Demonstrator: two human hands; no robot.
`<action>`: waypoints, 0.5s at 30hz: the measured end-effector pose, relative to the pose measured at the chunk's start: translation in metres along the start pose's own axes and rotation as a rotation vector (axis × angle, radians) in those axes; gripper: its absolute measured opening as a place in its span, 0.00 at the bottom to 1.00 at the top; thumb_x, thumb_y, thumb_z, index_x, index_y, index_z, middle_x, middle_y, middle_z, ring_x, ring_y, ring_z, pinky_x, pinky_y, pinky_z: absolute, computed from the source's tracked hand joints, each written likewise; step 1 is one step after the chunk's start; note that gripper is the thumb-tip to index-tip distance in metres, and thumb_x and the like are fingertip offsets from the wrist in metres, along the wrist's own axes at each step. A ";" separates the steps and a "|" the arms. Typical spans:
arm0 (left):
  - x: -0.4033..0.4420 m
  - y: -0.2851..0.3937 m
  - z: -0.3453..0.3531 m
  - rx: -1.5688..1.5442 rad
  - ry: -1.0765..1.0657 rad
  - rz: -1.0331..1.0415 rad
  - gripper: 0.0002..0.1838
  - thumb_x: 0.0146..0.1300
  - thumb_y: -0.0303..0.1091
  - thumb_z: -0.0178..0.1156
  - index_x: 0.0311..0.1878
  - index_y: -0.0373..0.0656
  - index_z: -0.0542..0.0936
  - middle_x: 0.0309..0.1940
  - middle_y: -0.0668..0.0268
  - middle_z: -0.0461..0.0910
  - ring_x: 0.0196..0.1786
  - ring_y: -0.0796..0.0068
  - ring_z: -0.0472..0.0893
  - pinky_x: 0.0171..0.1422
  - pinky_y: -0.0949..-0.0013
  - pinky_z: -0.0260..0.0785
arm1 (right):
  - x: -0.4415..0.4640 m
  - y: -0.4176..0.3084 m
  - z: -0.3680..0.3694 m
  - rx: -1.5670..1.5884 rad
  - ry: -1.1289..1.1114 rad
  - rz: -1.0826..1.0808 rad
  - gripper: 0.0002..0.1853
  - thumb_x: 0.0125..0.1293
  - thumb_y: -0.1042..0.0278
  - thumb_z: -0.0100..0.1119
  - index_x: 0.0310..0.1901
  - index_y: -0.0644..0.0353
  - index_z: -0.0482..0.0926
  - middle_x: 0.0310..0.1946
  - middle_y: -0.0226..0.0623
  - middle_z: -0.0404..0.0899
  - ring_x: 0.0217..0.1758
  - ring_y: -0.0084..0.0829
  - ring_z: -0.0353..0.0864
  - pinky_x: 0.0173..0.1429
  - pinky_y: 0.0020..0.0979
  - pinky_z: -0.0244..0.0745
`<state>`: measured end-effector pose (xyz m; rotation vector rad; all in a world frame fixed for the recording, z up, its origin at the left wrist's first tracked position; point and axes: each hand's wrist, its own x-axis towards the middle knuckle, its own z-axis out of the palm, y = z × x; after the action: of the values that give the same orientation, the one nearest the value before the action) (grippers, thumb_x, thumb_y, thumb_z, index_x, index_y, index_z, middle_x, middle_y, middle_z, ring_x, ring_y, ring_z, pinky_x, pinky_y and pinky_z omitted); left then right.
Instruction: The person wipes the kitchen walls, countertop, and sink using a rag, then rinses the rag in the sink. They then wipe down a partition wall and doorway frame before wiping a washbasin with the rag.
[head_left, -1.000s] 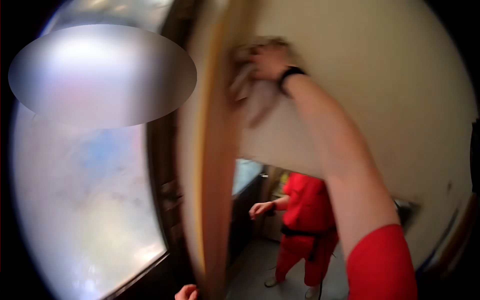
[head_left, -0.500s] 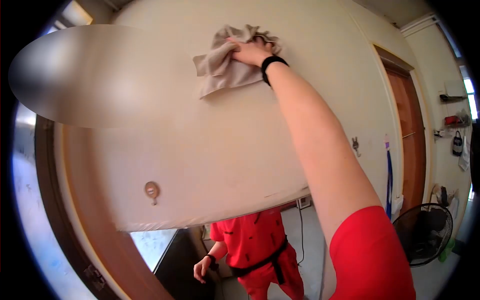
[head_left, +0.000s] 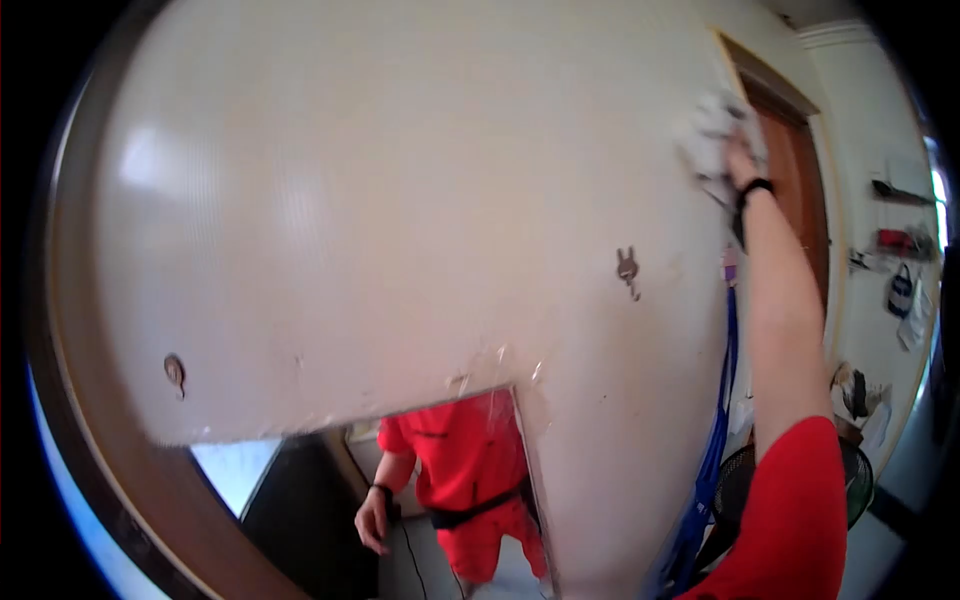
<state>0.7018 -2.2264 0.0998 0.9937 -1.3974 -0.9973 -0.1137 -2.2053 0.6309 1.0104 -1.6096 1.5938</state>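
- The bare right hand (head_left: 740, 158), reaching to the upper right of the frame, grips a bunched, pale grey cloth (head_left: 712, 135); both are blurry.
- A moment ago, the cloth was left of the brown, rabbit-shaped hook (head_left: 627, 266). Now it is up and right of it, near the brown wooden door (head_left: 785, 165).
- So the work has gone across the big, cream, shiny wall (head_left: 400, 220) to its right side.
- I cannot tell if the cloth touches the wall.

On the wall (head_left: 400, 220), one hook (head_left: 174, 372) sits between eight and nine o'clock, another hook (head_left: 627, 267) toward three, the mirror (head_left: 310, 510) at seven. The cloth (head_left: 712, 145) is at two, near the door (head_left: 788, 140).
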 end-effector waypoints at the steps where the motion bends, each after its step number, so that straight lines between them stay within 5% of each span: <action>1: 0.002 0.002 0.002 -0.004 0.006 0.005 0.13 0.66 0.28 0.58 0.53 0.37 0.77 0.40 0.67 0.81 0.43 0.79 0.78 0.49 0.76 0.70 | -0.007 0.026 -0.002 0.005 0.022 0.044 0.31 0.65 0.62 0.46 0.70 0.58 0.55 0.67 0.49 0.63 0.71 0.45 0.61 0.73 0.38 0.54; 8: -0.006 -0.003 -0.011 0.026 0.045 0.020 0.12 0.67 0.27 0.57 0.52 0.36 0.77 0.40 0.66 0.81 0.43 0.79 0.78 0.51 0.76 0.70 | -0.039 0.064 0.018 0.195 0.157 0.055 0.32 0.64 0.65 0.48 0.70 0.55 0.56 0.67 0.52 0.61 0.71 0.48 0.59 0.73 0.40 0.53; 12: -0.003 -0.015 -0.043 0.096 0.106 -0.012 0.10 0.62 0.21 0.56 0.46 0.32 0.78 0.36 0.59 0.83 0.40 0.75 0.82 0.46 0.74 0.74 | -0.049 -0.016 0.063 0.365 0.218 -0.212 0.32 0.63 0.67 0.49 0.70 0.53 0.56 0.67 0.53 0.60 0.71 0.50 0.59 0.73 0.41 0.53; 15: -0.011 -0.015 -0.080 0.135 0.098 -0.010 0.10 0.63 0.22 0.55 0.47 0.32 0.77 0.36 0.59 0.83 0.40 0.74 0.82 0.46 0.74 0.74 | -0.074 -0.136 0.102 -0.046 0.311 -0.272 0.31 0.61 0.67 0.52 0.68 0.53 0.59 0.65 0.49 0.64 0.68 0.49 0.61 0.72 0.42 0.55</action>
<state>0.7829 -2.2232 0.0862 1.1354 -1.3934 -0.8586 0.0481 -2.2968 0.6294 0.8662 -1.2378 1.4398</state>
